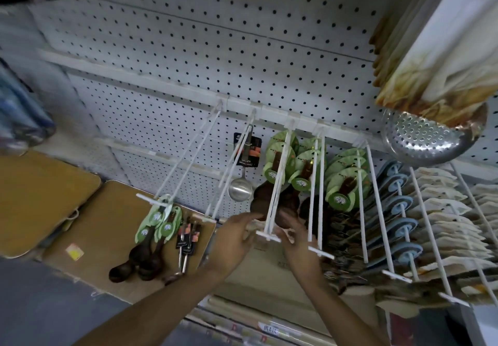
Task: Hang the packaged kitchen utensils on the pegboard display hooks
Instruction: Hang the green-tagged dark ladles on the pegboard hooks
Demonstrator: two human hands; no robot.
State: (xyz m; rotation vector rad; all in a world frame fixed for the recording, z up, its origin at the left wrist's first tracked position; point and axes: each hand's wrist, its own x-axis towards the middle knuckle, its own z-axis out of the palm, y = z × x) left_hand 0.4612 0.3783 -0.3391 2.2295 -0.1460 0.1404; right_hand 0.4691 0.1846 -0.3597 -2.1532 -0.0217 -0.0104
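Wooden spoons on green cards (280,162) hang from a white hook (275,197) on the pegboard (215,49); their dark bowls (262,201) dangle near the hook's front end. My left hand (237,235) reaches up from the left, its fairly straight fingers touching the lowest bowl. My right hand (299,240) is on the other side of the hook tip with fingers bent upward; blur hides what they touch. More green-card spoons (151,238) and small black-card ladles (188,238) lie on a cardboard box (107,224).
A steel ladle on a black card (241,181) hangs one hook to the left. An empty double hook (188,157) juts out further left. To the right hang more green-card spoons (345,181), blue items (398,211), beige packets (444,224) and a perforated skimmer (420,141).
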